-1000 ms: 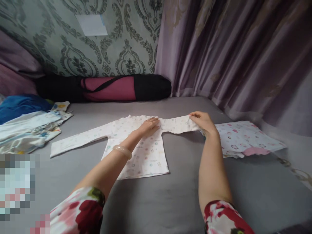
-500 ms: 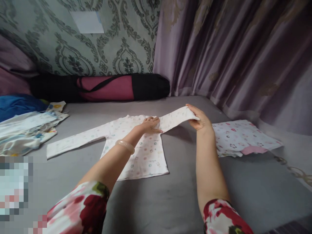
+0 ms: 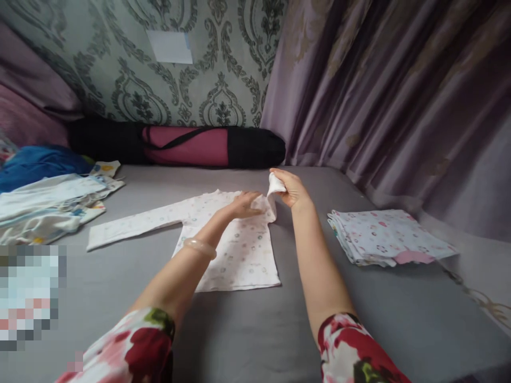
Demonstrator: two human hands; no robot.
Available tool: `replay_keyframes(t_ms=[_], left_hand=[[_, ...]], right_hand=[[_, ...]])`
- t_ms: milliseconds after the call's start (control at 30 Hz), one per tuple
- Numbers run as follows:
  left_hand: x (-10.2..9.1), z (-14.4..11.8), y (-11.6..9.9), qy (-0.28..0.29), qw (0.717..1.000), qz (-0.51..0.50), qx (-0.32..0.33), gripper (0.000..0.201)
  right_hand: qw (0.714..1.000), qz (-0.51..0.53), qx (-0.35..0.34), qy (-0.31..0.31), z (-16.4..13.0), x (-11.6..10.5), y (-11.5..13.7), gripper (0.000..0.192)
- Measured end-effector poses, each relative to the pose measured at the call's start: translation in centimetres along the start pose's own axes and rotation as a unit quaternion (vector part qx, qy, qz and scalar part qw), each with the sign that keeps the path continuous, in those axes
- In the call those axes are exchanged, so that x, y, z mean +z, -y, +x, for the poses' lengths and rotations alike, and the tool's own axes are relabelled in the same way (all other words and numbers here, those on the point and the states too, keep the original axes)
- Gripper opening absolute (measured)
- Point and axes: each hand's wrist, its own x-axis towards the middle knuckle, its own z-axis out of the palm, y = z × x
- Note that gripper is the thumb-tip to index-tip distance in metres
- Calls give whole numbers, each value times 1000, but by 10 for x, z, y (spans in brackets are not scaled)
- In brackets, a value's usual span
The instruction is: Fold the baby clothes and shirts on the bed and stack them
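A small white long-sleeved shirt [image 3: 239, 250] with a faint print is spread on the grey bed sheet [image 3: 255, 330]. Its left sleeve lies stretched out flat to the left. My right hand [image 3: 293, 187] grips the cuff of the other sleeve and holds it raised above the sheet, so that this sleeve bends back near the shoulder. Over the upper right of the shirt is my left hand [image 3: 245, 205], palm down with fingers extended; whether it presses on the cloth I cannot tell. A pale bangle [image 3: 199, 247] circles my left wrist.
To the right sits a folded stack of printed clothes [image 3: 383, 234]. Loose clothes [image 3: 51, 197] are heaped at the left. A black and maroon long bag [image 3: 187, 146] lies along the wall, and purple curtains [image 3: 359, 96] hang at the right.
My right hand has carried the cuff leftward, toward the shirt's shoulder, and the outstretched sleeve now folds. My left hand stays near the shoulder, its fingers slightly lifted. The view has shifted a little.
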Motion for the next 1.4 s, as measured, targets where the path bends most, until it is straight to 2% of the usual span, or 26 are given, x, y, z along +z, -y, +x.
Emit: replay_keyframes(t_ms=[67, 133, 233, 300, 367, 433, 567, 700, 800, 967, 1067, 1133, 1233, 1400], left_hand=[[-7, -23, 15, -69, 992, -103, -38, 67], [-16, -48, 27, -133, 958, -225, -114, 58], [-28, -78, 34, -211, 872, -385, -219, 47], [-33, -89, 35, -248, 816, -449, -268, 36], [-36, -93, 35, -269, 775, -486, -302, 28], [-38, -92, 36, -275, 748, -513, -318, 28], [-41, -87, 41, -274, 720, -538, -343, 49], [-42, -86, 43, -258, 736, -534, -325, 62], [-42, -87, 38, -271, 771, -484, -313, 52], [-42, -92, 32, -310, 824, -348, -322, 30], [-41, -94, 34, -316, 844, -287, -325, 21], [-40, -94, 38, -316, 856, -248, -327, 21], [-38, -94, 46, -311, 872, -177, -334, 24], [-37, -97, 52, -287, 894, -59, -340, 37]], right_hand=[[1000, -22, -2, -4, 4, 7, -5, 15], [999, -43, -5, 7, 9, 18, -13, 18], [995, -87, -18, 34, 19, 43, -32, 23], [989, -137, -35, 44, 23, 64, -47, 25], [976, -208, -53, 47, 25, 84, -64, 24], [953, -291, -67, 49, 24, 100, -80, 24], [908, -413, -48, 59, 13, 119, -107, 34], [895, -438, -9, 85, -3, 125, -117, 48], [882, -464, -16, 79, -10, 121, -110, 46], [813, -577, -66, 43, -20, 98, -90, 35], [761, -641, -99, 26, -25, 79, -87, 41], [732, -674, -98, 19, -26, 67, -91, 48], [709, -701, -75, 21, -23, 50, -100, 61], [695, -715, -69, 35, -13, 33, -116, 72]])
